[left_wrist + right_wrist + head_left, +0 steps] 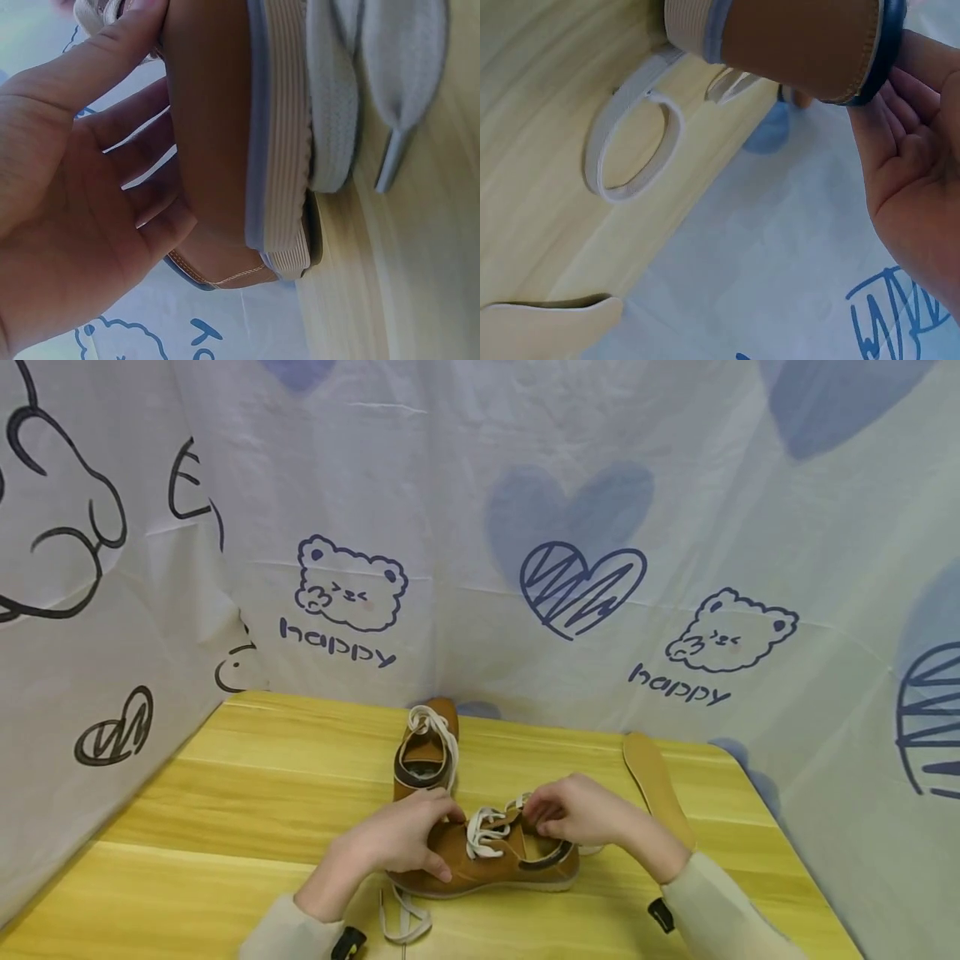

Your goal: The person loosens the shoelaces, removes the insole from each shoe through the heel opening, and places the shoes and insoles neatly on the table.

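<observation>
A tan shoe [491, 860] with white laces lies on the yellow wooden table [225, 802], toe to the left. My left hand [401, 843] grips its toe; in the left wrist view the fingers [150, 180] curl round the tan shoe [210, 135] above its ribbed sole. My right hand [573, 814] holds it at the collar, fingertips curled at the top of the lacing. The right wrist view shows that hand [907, 150] hooked over the heel rim of the shoe [802, 37]. Whether it pinches the lace I cannot tell.
A second tan shoe [425, 752] stands behind, toe away. A loose insole [660, 785] lies at the right, near the table's far corner. Lace ends [401, 918] trail toward the front edge. A printed cloth backdrop [525, 527] closes in the back and both sides.
</observation>
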The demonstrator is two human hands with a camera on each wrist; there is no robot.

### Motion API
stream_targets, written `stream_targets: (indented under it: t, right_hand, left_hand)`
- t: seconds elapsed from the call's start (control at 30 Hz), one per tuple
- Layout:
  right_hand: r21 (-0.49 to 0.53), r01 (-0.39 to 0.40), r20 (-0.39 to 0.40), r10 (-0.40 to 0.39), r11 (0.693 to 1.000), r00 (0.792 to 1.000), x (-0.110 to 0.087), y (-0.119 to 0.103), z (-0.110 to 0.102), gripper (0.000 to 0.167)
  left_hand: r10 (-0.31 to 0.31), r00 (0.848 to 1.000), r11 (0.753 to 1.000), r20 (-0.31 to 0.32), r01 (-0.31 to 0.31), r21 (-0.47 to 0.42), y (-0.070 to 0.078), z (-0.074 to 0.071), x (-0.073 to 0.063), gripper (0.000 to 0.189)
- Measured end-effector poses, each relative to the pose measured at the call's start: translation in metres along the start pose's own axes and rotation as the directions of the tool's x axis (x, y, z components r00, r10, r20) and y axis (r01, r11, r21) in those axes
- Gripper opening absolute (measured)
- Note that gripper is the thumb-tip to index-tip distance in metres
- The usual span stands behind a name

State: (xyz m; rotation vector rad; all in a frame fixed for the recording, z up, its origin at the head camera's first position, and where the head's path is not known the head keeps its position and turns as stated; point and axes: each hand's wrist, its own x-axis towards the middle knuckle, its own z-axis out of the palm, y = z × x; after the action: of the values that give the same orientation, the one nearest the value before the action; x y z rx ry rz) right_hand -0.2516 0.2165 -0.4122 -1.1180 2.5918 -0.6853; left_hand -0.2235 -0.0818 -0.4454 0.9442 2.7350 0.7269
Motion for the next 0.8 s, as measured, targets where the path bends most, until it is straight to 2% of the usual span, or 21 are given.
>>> stream_targets:
  t: [0.2,0.4,0.63,0.8]
  right_hand:
    - [0.047,-0.061,0.069,0.057,0.997,0.996,0.009,0.006,0.002,0.021]
    - [0.023,-0.1,0.088,0.098,0.995,0.991,0.015,0.008,0.004,0.023]
    - [0.027,-0.164,0.118,0.159,0.986,0.98,0.018,0.008,0.006,0.024]
    - [0.045,-0.162,0.122,0.155,0.986,0.98,0.017,0.007,0.008,0.025]
  left_hand:
    - [-0.011,1.0,0.999,-0.01,0.012,0.032,0.001,0.001,0.0,0.064]
    - [-0.036,0.999,0.998,-0.007,0.037,0.046,0.004,0.001,0.0,0.065]
    - [-0.029,1.0,0.999,0.004,0.029,0.046,0.005,0.001,0.0,0.064]
    - [-0.031,1.0,0.999,0.002,0.031,0.045,0.005,0.002,0.001,0.064]
